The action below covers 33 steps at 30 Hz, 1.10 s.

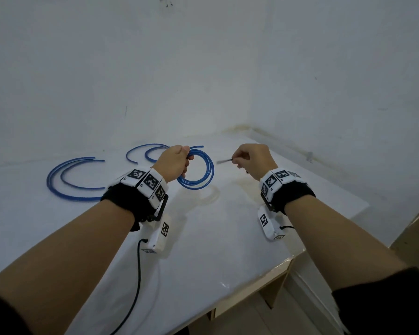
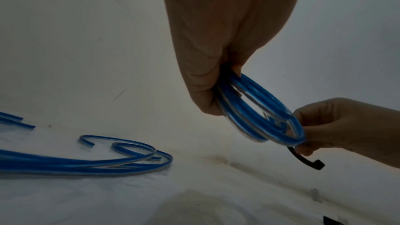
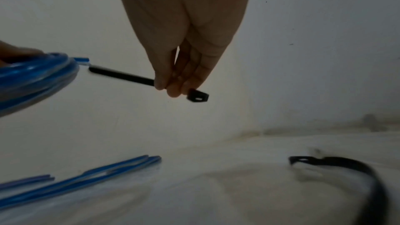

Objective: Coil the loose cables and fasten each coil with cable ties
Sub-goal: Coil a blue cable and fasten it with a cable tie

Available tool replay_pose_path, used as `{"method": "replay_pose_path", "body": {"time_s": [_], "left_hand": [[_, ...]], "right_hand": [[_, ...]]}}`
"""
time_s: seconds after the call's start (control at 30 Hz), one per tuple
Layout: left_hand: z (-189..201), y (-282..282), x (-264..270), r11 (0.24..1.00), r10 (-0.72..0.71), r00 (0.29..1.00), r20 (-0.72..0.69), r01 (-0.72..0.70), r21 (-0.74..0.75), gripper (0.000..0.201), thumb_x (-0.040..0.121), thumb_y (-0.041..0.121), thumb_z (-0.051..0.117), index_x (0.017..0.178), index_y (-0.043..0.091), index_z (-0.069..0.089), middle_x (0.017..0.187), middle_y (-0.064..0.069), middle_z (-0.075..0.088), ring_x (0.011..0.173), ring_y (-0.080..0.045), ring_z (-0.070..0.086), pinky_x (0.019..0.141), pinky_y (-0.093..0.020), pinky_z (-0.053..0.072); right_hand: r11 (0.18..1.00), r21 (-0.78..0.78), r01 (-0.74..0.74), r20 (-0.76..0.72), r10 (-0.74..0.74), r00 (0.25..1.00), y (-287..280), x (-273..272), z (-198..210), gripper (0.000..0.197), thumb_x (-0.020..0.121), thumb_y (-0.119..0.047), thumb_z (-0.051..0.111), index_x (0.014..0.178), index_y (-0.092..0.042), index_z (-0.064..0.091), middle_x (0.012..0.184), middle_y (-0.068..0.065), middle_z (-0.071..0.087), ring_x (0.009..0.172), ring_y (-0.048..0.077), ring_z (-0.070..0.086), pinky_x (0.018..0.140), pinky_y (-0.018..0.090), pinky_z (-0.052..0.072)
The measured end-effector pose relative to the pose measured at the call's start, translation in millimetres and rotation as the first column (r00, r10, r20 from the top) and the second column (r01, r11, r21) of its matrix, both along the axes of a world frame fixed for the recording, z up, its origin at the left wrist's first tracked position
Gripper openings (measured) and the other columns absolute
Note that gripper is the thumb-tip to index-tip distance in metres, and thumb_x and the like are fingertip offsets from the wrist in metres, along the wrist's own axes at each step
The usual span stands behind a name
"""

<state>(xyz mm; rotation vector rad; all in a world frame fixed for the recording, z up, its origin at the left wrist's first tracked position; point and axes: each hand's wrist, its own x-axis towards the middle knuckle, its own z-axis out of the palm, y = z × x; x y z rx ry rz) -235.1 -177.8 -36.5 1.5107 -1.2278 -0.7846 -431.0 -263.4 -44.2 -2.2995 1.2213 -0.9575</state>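
My left hand [image 1: 188,163] grips a coil of blue cable [image 1: 200,176] and holds it upright above the white table [image 1: 203,250]. The left wrist view shows the fingers [image 2: 207,91] curled round the top of the coil [image 2: 259,114]. My right hand [image 1: 235,161] pinches a black cable tie [image 1: 224,161] near its head end. In the right wrist view the tie [image 3: 129,76] points left, its tip just beside the coil [image 3: 32,78] and the cable's cut end. The tie's head [image 3: 198,97] sticks out past my fingertips.
Two more loose blue cables lie in open arcs on the table, one at the left [image 1: 65,182] and one behind my left hand [image 1: 138,152]. A black strap [image 3: 346,165] lies at the lower right of the right wrist view. The table edge [image 1: 293,257] drops off at the right; white walls stand behind.
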Motion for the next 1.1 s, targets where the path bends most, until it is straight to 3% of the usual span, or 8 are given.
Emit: {"method": "replay_pose_path", "body": {"time_s": [0.13, 0.33, 0.47, 0.63, 0.73, 0.87, 1.0, 1.1], "left_hand": [[5.2, 10.5, 19.4, 0.995, 0.081, 0.996, 0.032, -0.079, -0.060, 0.036, 0.101, 0.020, 0.028, 0.071, 0.011, 0.045, 0.058, -0.002, 0.039, 0.048, -0.016, 0.034, 0.046, -0.024, 0.034], [9.6, 32.9, 52.0, 0.983, 0.171, 0.973, 0.155, -0.158, -0.090, 0.030, 0.101, 0.021, 0.028, 0.089, 0.002, 0.048, 0.064, 0.003, 0.045, 0.054, -0.016, 0.039, 0.052, -0.026, 0.036], [11.6, 48.1, 83.4, 0.967, 0.248, 0.933, 0.261, -0.225, -0.115, 0.033, 0.101, 0.023, 0.029, 0.093, 0.001, 0.052, 0.069, -0.002, 0.046, 0.064, -0.020, 0.042, 0.069, -0.030, 0.036], [15.7, 65.5, 120.2, 0.930, 0.366, 0.871, 0.328, -0.326, -0.173, 0.034, 0.100, 0.024, 0.031, 0.101, -0.004, 0.051, 0.088, -0.013, 0.052, 0.077, -0.024, 0.047, 0.071, -0.032, 0.037], [18.3, 77.2, 135.1, 0.903, 0.421, 0.853, 0.309, -0.362, -0.232, 0.026, 0.099, 0.022, 0.033, 0.108, 0.001, 0.046, 0.088, -0.010, 0.054, 0.079, -0.023, 0.050, 0.071, -0.031, 0.038], [18.1, 90.0, 152.5, 0.879, 0.456, 0.857, 0.241, -0.391, -0.272, 0.012, 0.098, 0.020, 0.036, 0.099, 0.008, 0.036, 0.076, -0.001, 0.050, 0.067, -0.016, 0.048, 0.062, -0.030, 0.037], [12.8, 94.2, 176.6, 0.878, 0.463, 0.882, 0.092, -0.441, -0.186, 0.014, 0.096, 0.022, 0.040, 0.101, 0.009, 0.039, 0.074, -0.003, 0.052, 0.061, -0.014, 0.047, 0.061, -0.030, 0.039], [10.4, 95.1, 190.9, 0.901, 0.420, 0.908, -0.003, -0.417, -0.119, 0.016, 0.096, 0.019, 0.038, 0.089, 0.006, 0.045, 0.062, -0.004, 0.044, 0.051, -0.017, 0.038, 0.050, -0.026, 0.033]], "right_hand": [[0.997, -0.075, -0.005, 0.119, 0.014, 0.993, 11.0, 26.0, 11.5, 0.006, 0.082, -0.008, 0.065, 0.077, -0.008, 0.062, 0.081, 0.005, 0.058, 0.069, 0.021, 0.059, 0.068, 0.030, 0.048], [0.979, 0.124, -0.163, 0.379, 0.106, 0.919, 36.3, 78.2, 26.8, 0.023, 0.079, 0.000, 0.061, 0.071, -0.015, 0.046, 0.059, 0.007, 0.057, 0.041, 0.009, 0.054, 0.045, 0.023, 0.043], [0.929, 0.149, -0.338, 0.479, 0.231, 0.847, 55.5, 119.5, 33.0, 0.020, 0.081, 0.004, 0.060, 0.079, -0.012, 0.048, 0.073, 0.016, 0.059, 0.043, 0.015, 0.057, 0.045, 0.025, 0.047], [0.831, 0.193, -0.522, 0.512, 0.369, 0.776, 76.3, 165.9, 34.1, 0.014, 0.084, 0.004, 0.061, 0.085, -0.006, 0.052, 0.072, 0.013, 0.058, 0.045, 0.015, 0.061, 0.048, 0.025, 0.052], [0.806, 0.191, -0.561, 0.529, 0.397, 0.750, 89.2, 194.1, 33.8, 0.014, 0.084, 0.005, 0.061, 0.090, -0.002, 0.052, 0.073, 0.014, 0.056, 0.046, 0.015, 0.062, 0.049, 0.025, 0.054], [0.784, 0.161, -0.600, 0.578, 0.417, 0.701, 101.3, 228.6, 33.4, 0.014, 0.084, 0.006, 0.061, 0.087, -0.003, 0.050, 0.076, 0.013, 0.055, 0.052, 0.017, 0.065, 0.054, 0.027, 0.057], [0.747, 0.122, -0.654, 0.657, 0.433, 0.617, 109.0, 254.9, 31.2, 0.019, 0.085, 0.007, 0.059, 0.079, -0.005, 0.047, 0.078, 0.015, 0.057, 0.062, 0.022, 0.069, 0.063, 0.029, 0.058], [0.714, 0.097, -0.694, 0.692, 0.453, 0.562, 112.4, 267.6, 26.6, 0.009, 0.085, 0.007, 0.059, 0.087, 0.002, 0.051, 0.083, 0.019, 0.059, 0.070, 0.025, 0.071, 0.067, 0.029, 0.058]]}}
